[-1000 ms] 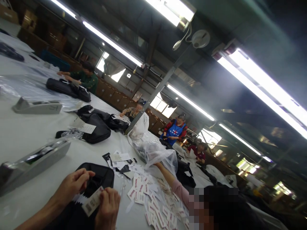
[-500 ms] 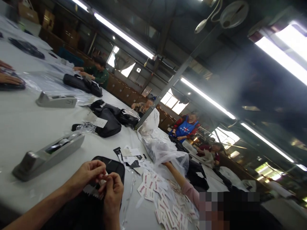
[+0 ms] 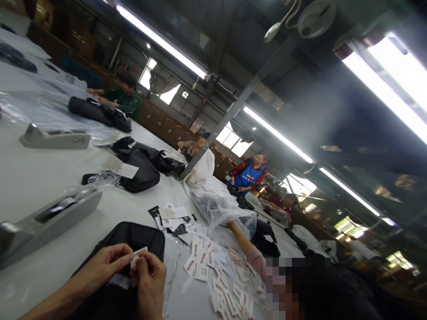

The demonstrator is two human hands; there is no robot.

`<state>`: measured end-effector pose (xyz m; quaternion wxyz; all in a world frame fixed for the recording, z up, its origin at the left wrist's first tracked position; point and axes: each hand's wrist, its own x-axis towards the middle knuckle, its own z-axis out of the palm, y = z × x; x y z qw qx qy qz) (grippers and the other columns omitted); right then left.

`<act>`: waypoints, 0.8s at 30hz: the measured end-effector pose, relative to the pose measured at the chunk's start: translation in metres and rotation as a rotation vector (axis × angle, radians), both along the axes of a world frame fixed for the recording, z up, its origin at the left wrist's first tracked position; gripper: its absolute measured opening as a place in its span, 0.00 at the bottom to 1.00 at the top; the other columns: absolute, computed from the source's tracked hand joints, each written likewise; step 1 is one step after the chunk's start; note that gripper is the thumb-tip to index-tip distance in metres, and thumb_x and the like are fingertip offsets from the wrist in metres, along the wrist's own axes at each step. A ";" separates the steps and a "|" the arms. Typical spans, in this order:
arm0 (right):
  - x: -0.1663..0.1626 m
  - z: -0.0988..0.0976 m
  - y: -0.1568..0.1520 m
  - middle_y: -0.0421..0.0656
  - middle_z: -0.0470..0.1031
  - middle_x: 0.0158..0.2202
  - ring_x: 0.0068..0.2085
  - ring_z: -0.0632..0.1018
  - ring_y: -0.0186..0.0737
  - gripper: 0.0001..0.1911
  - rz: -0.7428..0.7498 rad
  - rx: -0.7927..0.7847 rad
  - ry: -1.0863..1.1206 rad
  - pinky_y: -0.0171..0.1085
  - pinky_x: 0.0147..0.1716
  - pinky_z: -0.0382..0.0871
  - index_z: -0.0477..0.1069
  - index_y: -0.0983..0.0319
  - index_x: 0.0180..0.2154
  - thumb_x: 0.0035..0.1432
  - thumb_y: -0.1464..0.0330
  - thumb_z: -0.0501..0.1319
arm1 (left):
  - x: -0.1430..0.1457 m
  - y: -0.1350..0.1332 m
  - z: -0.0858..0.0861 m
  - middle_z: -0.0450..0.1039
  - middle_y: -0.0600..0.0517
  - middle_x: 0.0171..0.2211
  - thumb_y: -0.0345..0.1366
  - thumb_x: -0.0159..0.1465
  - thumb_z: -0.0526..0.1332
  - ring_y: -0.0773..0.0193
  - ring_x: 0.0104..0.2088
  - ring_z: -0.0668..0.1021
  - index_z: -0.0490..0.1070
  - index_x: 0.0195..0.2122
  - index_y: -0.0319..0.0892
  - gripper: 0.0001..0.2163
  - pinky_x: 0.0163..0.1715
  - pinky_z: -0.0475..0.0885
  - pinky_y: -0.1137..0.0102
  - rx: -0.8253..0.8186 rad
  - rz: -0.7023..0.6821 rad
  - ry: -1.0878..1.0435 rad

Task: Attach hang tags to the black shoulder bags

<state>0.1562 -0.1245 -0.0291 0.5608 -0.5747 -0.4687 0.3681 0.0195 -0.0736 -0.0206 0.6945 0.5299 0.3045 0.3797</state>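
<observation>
My left hand and my right hand meet at the bottom of the view, both pinching a small white paper tag. They hover over a black bag that lies flat on the white table. Something white with a zigzag edge shows just under my left fingers. Right of the bag a heap of white and red tags is spread on the table.
A grey tape dispenser lies to the left, another farther back. More black bags and a clear plastic sack lie beyond. A co-worker's arm in a pink sleeve reaches over the tags; other people work along the table.
A second ago my right hand held a barcode tag flat; now both hands pinch a small tag together. The view swung slightly across the table.
</observation>
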 end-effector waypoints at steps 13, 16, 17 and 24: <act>-0.003 0.010 -0.001 0.39 0.69 0.25 0.26 0.72 0.34 0.10 -0.068 0.210 -0.272 0.33 0.27 0.66 0.72 0.61 0.27 0.57 0.65 0.58 | 0.007 0.000 -0.021 0.56 0.60 0.14 0.52 0.50 0.65 0.77 0.13 0.53 0.71 0.25 0.39 0.18 0.13 0.47 0.79 -0.152 0.021 -0.081; -0.003 0.007 0.000 0.38 0.68 0.24 0.25 0.71 0.34 0.10 -0.119 0.154 -0.320 0.32 0.25 0.65 0.71 0.61 0.28 0.58 0.65 0.56 | 0.003 0.000 -0.020 0.65 0.56 0.18 0.52 0.51 0.64 0.71 0.18 0.64 0.72 0.27 0.39 0.18 0.17 0.58 0.77 -0.075 0.020 -0.041; -0.004 0.006 0.000 0.39 0.69 0.24 0.26 0.71 0.34 0.10 -0.132 0.140 -0.328 0.32 0.25 0.65 0.70 0.61 0.28 0.59 0.65 0.55 | 0.001 0.000 -0.018 0.68 0.54 0.21 0.52 0.52 0.63 0.68 0.22 0.68 0.73 0.27 0.40 0.18 0.21 0.63 0.75 -0.036 0.017 -0.026; -0.008 0.005 0.004 0.40 0.72 0.26 0.29 0.73 0.35 0.13 -0.074 0.069 -0.329 0.32 0.29 0.67 0.71 0.61 0.30 0.59 0.60 0.55 | -0.003 0.002 -0.013 0.66 0.56 0.21 0.53 0.54 0.61 0.69 0.23 0.67 0.70 0.27 0.39 0.19 0.24 0.61 0.76 0.028 -0.040 0.031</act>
